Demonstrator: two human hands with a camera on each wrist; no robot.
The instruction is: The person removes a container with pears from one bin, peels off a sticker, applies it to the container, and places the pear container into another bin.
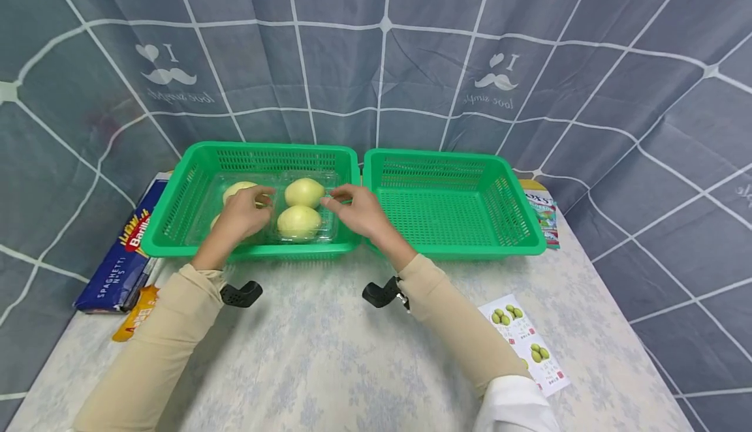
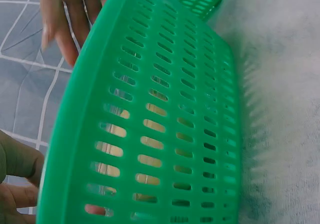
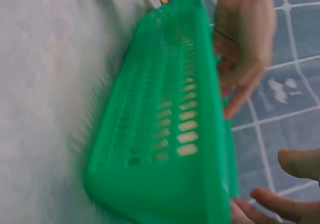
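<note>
Wrist views show mostly the basket (image 2: 165,124) wall; its contents are barely visible there. In the head view, a clear box (image 1: 276,207) of pears (image 1: 303,192) lies in the left basket. Left hand (image 1: 243,213) and right hand (image 1: 358,209) grip the box's opposite ends, fingers curled.

Pears (image 1: 303,192) in left basket (image 1: 194,174), spaghetti box (image 1: 125,256) further left
</note>
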